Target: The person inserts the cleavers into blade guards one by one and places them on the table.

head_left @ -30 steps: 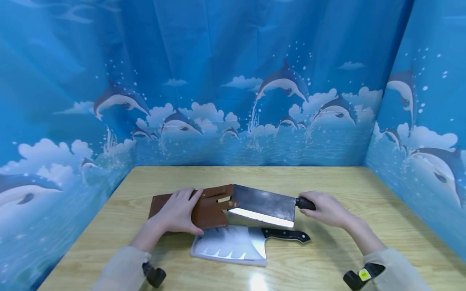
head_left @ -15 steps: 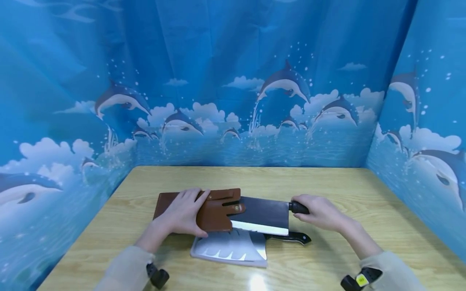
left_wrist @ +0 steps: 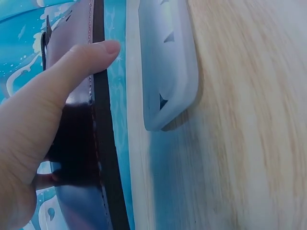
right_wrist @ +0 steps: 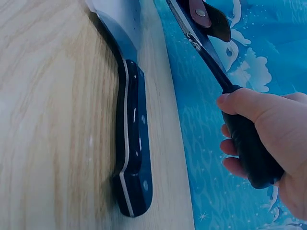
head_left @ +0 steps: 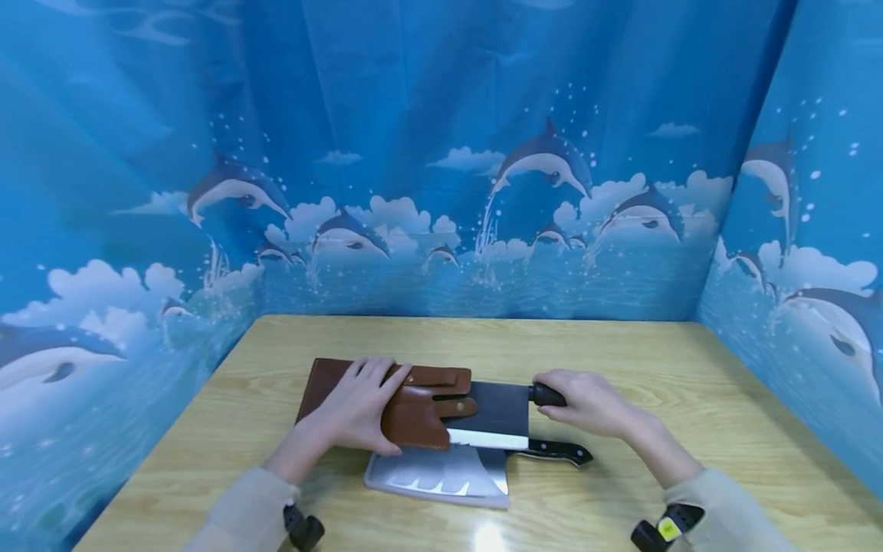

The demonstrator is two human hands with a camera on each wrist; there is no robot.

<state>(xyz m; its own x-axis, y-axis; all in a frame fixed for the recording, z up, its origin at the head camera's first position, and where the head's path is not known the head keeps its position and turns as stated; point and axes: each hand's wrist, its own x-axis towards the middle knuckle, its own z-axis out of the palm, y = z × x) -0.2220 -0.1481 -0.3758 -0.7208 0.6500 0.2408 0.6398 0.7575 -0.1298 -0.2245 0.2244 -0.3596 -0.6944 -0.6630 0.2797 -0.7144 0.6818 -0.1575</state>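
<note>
Curled round the black handle of a dark-bladed cleaver, the right hand holds it right of the frame's centre, while the left hand, left of centre, grips a brown sheath, thumb at its lower edge. Part of the blade runs inside the sheath; the remainder shows at its right end, bright cutting edge toward the bottom of the frame, with a snapped strap lying across its face. Just below, at lower centre, a second cleaver lies on the wooden table, its riveted handle pointing right (the left wrist view shows a gap between its pale cover and the sheath). Bare tabletop runs from the sheath up to the back edge, where the dolphin-printed backdrop begins, and stretches right beyond the right hand.
</note>
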